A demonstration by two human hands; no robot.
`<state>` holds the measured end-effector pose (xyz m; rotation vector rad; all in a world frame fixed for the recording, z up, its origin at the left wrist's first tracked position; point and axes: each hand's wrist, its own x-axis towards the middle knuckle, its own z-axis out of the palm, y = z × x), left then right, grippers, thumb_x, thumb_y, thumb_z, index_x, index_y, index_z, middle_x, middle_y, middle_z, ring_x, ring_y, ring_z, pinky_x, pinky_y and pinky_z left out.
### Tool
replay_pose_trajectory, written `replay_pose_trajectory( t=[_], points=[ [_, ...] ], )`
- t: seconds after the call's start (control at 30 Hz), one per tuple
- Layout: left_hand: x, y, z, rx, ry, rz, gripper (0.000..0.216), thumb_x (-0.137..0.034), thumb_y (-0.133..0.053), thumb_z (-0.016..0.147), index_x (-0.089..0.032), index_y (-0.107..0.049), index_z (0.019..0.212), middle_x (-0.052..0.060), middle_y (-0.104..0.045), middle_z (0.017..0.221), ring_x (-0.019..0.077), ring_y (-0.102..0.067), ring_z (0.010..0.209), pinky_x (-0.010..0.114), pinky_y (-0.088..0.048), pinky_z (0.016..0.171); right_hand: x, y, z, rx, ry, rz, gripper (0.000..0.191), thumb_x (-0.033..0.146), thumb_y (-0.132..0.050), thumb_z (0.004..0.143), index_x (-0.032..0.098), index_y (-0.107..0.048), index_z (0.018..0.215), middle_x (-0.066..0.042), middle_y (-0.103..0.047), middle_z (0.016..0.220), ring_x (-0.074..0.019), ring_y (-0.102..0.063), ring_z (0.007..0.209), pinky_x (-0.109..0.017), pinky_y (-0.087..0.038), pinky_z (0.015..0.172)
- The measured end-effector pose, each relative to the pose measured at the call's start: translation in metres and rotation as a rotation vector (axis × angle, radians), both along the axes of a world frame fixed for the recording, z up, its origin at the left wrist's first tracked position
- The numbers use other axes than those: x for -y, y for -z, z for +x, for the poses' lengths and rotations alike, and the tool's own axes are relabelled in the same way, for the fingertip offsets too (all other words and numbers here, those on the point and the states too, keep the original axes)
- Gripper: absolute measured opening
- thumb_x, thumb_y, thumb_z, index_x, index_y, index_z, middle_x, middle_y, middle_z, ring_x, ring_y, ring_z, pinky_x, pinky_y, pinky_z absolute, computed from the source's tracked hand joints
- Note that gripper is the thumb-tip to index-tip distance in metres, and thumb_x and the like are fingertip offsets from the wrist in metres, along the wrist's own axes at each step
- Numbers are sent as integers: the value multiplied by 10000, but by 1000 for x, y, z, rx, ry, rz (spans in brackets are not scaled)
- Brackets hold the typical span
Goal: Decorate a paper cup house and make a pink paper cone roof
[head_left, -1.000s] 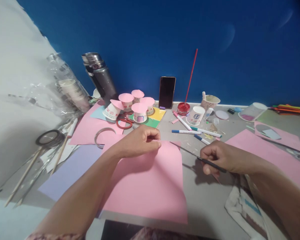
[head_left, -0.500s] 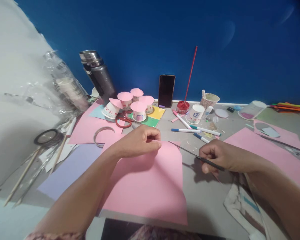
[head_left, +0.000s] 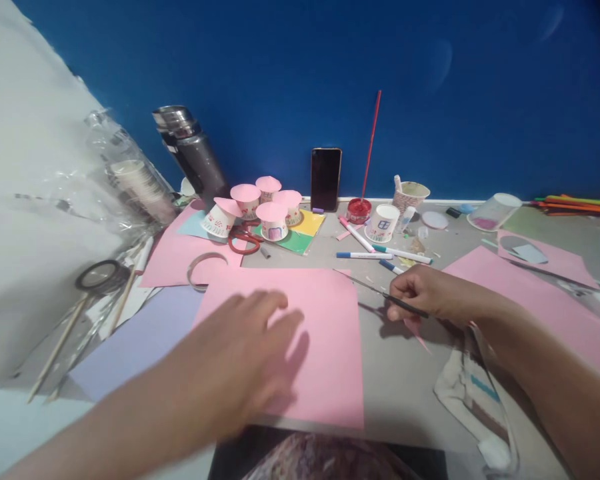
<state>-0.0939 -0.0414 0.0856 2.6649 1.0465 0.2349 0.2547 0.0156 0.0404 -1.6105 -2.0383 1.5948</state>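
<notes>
A sheet of pink paper point(head_left: 325, 347) lies flat on the grey table in front of me. Over its left part hovers my left hand point(head_left: 250, 360), a little smeared by motion, fingers apart and nothing in them. My right hand point(head_left: 425, 291) grips a pair of scissors point(head_left: 403, 305) to the right of the sheet. Their thin blades point left, with the tip near the paper's top right corner. A narrow pink paper scrap point(head_left: 419, 335) shows just below that hand.
Paper cups with pink cone tops point(head_left: 273, 220) stand at the back left beside red-handled scissors point(head_left: 245, 243) and a steel flask point(head_left: 193, 150). A phone point(head_left: 325, 179) leans on the blue wall. Markers point(head_left: 364, 256) lie right of centre. A cloth point(head_left: 475, 393) lies at the lower right.
My left hand has let go of the paper's top edge and moved down towards me, its fingers spreading. The sheet now lies flatter. My right hand still holds the scissors.
</notes>
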Motion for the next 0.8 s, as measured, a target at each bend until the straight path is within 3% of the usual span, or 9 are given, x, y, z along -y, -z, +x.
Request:
replay_pose_trajectory(
  t=[0.07,0.13,0.2,0.27,0.4,0.53,0.6,0.7,0.8],
  points=[
    [46,25,-13,-39,92,103,631,-317,-751,788,-263,-612,1401,105,-718,1302,333,-649,1153,411,-472,916,0,1,0,43,14,28,529,605,-789,778,212,-503,570,-17,-701,561,-138,-472,563,-284,-305,558],
    [81,56,-25,-104,30,209,727,-235,-764,755,-253,-567,1454,117,-694,1378,346,-623,1241,430,-448,997,0,1,-1,73,29,47,538,626,-795,762,216,-513,557,-34,-713,566,-144,-480,553,-291,-311,550],
    [98,82,-35,-177,-78,302,657,-76,-681,806,-245,-579,1433,111,-699,1383,308,-621,1277,421,-413,1063,0,1,-2,71,43,38,549,635,-816,736,219,-512,546,-41,-721,572,-145,-492,538,-291,-313,536],
    [102,97,-40,-148,-113,364,501,-8,-591,894,-241,-633,1336,92,-744,1290,272,-653,1227,413,-415,1064,0,-1,-2,67,48,18,544,626,-830,723,220,-514,548,-38,-726,579,-137,-495,520,-284,-309,517],
    [94,94,-41,-28,-111,358,262,-35,-555,977,-208,-685,1124,74,-767,1118,246,-684,1082,396,-452,983,-3,-3,1,103,-3,-25,510,584,-798,759,217,-505,560,-29,-752,615,-109,-439,471,-268,-293,474],
    [83,80,-42,35,-133,278,224,-53,-552,965,-223,-685,1025,73,-739,1057,228,-673,978,356,-478,857,-6,-1,9,104,-73,-17,497,609,-765,764,217,-534,563,-42,-775,663,-120,-450,468,-271,-297,458],
    [79,79,-45,26,-217,254,234,-101,-612,915,-238,-696,1085,92,-718,1122,255,-666,995,365,-497,825,-7,0,12,78,-55,-5,494,617,-760,760,219,-544,562,-42,-767,652,-135,-491,495,-273,-317,477],
    [85,86,-47,76,-431,220,414,-181,-695,852,-268,-692,1257,114,-665,1265,287,-663,1055,398,-537,865,-7,-3,12,37,-23,-4,479,587,-766,765,223,-527,566,-40,-761,636,-158,-545,564,-273,-345,521],
    [103,96,-37,348,-597,5,303,-279,-677,922,-293,-742,1217,108,-666,1234,262,-672,1045,375,-544,881,-6,-9,9,16,20,-14,467,542,-773,778,224,-495,580,-28,-751,614,-155,-535,592,-272,-329,544]
  ],
)
